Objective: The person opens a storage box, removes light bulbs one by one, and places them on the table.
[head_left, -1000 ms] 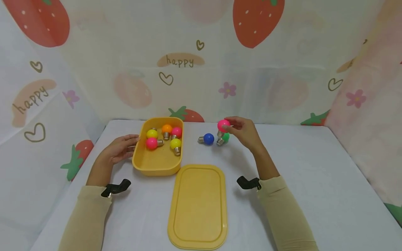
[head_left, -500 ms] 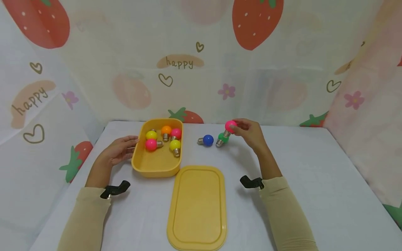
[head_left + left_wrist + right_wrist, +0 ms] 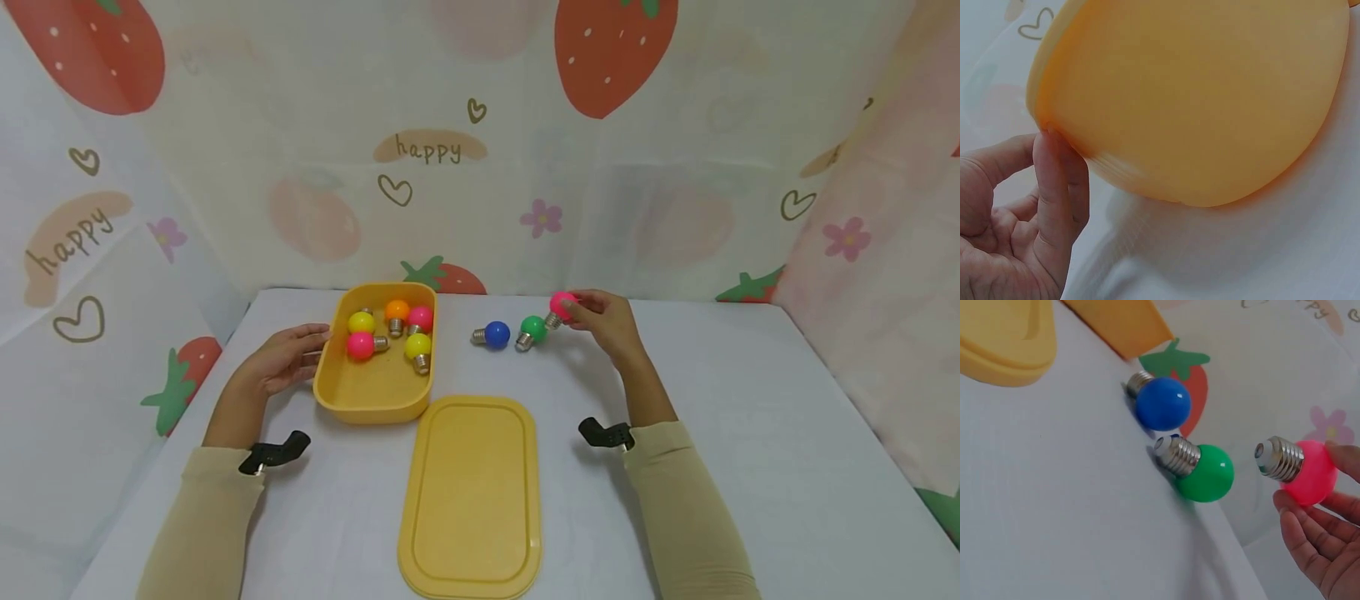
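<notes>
My right hand pinches a pink light bulb by its round globe, the metal screw base pointing down and left. In the right wrist view, a gap separates this bulb from the green light bulb on the table. Left of the green one lies a blue light bulb. My left hand rests its fingertips against the left outer side of a yellow box, fingers fairly straight. Inside the box are several bulbs: an orange bulb, yellow ones and pink ones.
A flat yellow lid lies on the white table in front of the box, near its right corner. Behind the table hangs a printed cloth backdrop, with more cloth at both sides. Black wrist mounts stick out from the sleeves.
My right hand has moved right with the pink bulb, away from above the green bulb, which now shows fully. My left hand and the box have stayed in place.
</notes>
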Tool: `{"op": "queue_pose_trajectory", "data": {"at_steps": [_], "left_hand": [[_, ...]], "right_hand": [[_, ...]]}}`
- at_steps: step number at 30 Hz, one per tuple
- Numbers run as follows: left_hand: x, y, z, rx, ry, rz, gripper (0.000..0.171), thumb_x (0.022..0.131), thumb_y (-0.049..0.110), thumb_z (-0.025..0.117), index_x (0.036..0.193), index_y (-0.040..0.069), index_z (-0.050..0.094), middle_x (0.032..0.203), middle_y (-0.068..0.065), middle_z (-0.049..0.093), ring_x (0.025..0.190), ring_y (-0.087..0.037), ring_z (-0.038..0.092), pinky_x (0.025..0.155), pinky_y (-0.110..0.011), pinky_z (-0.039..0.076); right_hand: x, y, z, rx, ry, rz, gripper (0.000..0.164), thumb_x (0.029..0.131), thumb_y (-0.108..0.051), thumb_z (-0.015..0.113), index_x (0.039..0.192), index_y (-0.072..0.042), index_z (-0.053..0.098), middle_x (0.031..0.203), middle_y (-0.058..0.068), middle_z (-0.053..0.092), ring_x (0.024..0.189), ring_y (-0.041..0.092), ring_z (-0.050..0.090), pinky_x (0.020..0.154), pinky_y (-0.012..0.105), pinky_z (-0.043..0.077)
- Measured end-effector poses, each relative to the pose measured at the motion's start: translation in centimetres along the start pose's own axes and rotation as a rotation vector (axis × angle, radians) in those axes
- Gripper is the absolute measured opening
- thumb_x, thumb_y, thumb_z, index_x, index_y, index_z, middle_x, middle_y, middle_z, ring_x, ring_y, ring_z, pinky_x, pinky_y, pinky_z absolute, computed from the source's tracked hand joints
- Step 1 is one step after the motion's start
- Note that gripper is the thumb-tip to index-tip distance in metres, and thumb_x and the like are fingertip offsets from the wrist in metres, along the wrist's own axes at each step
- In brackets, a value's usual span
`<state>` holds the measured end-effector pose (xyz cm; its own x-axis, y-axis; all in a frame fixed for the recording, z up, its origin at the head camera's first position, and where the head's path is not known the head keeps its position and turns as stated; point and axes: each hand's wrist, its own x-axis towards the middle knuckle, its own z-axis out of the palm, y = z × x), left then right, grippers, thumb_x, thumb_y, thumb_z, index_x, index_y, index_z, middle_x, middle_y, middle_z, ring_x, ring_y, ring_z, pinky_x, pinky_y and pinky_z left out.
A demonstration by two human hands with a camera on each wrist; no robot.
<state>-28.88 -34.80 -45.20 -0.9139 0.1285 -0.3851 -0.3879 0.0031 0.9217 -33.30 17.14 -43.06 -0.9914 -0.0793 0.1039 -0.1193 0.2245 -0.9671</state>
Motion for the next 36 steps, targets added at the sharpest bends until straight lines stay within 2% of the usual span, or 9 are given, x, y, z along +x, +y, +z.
{"op": "queue_pose_trajectory", "data": {"at_steps": [6, 11, 14, 19, 22, 29, 36], "left_hand": [[0.1, -0.1, -0.1, -0.002, 0.008, -0.005, 0.054, 0.101, 0.03, 0.065, 0.145, 0.009, 0.042, 0.109, 0.004, 0.065, 0.092, -0.013, 0.064, 0.083, -0.025, 0.059], [0.1, -0.1, 0.0, 0.005, 0.012, -0.007, 0.049, 0.101, 0.03, 0.064, 0.141, 0.01, 0.045, 0.107, 0.004, 0.066, 0.09, -0.013, 0.064, 0.081, -0.024, 0.059], [0.0, -0.1, 0.0, 0.013, 0.008, -0.007, 0.05, 0.101, 0.03, 0.065, 0.142, 0.009, 0.044, 0.107, 0.004, 0.066, 0.09, -0.013, 0.064, 0.081, -0.024, 0.059], [-0.2, 0.0, 0.2, 0.021, 0.011, 0.001, 0.053, 0.1, 0.032, 0.065, 0.143, 0.009, 0.043, 0.108, 0.004, 0.065, 0.091, -0.013, 0.064, 0.081, -0.024, 0.059], [-0.3, 0.0, 0.2, 0.019, 0.007, 0.002, 0.052, 0.101, 0.031, 0.065, 0.142, 0.008, 0.043, 0.107, 0.005, 0.066, 0.091, -0.013, 0.063, 0.081, -0.024, 0.059], [-0.4, 0.0, 0.1, 0.006, -0.008, -0.001, 0.048, 0.102, 0.029, 0.063, 0.141, 0.009, 0.044, 0.106, 0.004, 0.067, 0.089, -0.013, 0.064, 0.079, -0.024, 0.059], [-0.3, 0.1, 0.1, 0.017, -0.001, 0.0, 0.049, 0.102, 0.03, 0.063, 0.142, 0.009, 0.044, 0.105, 0.005, 0.067, 0.089, -0.013, 0.064, 0.08, -0.024, 0.059]], "right_hand": [[0.1, 0.7, -0.5, 0.027, 0.022, 0.071, 0.047, 0.099, -0.022, 0.069, 0.135, 0.006, 0.058, 0.121, 0.028, 0.065, 0.086, 0.018, 0.073, 0.083, 0.03, 0.06], [0.2, 1.4, -0.7, -0.027, 0.023, 0.203, 0.047, 0.101, -0.024, 0.066, 0.138, 0.004, 0.057, 0.125, 0.026, 0.064, 0.084, 0.012, 0.071, 0.088, 0.032, 0.059], [0.3, 1.6, -0.7, -0.049, 0.034, 0.244, 0.046, 0.101, -0.025, 0.065, 0.137, 0.003, 0.058, 0.126, 0.023, 0.064, 0.085, 0.013, 0.071, 0.092, 0.033, 0.058], [0.3, 2.0, -0.7, -0.104, 0.064, 0.265, 0.047, 0.1, -0.026, 0.066, 0.136, 0.003, 0.059, 0.125, 0.023, 0.064, 0.092, 0.019, 0.071, 0.093, 0.034, 0.057], [0.3, 2.3, -0.8, -0.132, 0.085, 0.287, 0.048, 0.099, -0.027, 0.068, 0.134, 0.005, 0.06, 0.122, 0.023, 0.066, 0.091, 0.022, 0.072, 0.087, 0.029, 0.058], [0.3, 2.8, -0.9, -0.107, 0.104, 0.299, 0.048, 0.097, -0.028, 0.071, 0.128, 0.009, 0.062, 0.106, 0.019, 0.071, 0.076, 0.015, 0.073, 0.072, 0.023, 0.06], [0.3, 2.8, -0.9, -0.127, 0.119, 0.296, 0.048, 0.096, -0.03, 0.072, 0.126, 0.007, 0.064, 0.099, 0.013, 0.071, 0.073, 0.014, 0.072, 0.069, 0.02, 0.059]]}}
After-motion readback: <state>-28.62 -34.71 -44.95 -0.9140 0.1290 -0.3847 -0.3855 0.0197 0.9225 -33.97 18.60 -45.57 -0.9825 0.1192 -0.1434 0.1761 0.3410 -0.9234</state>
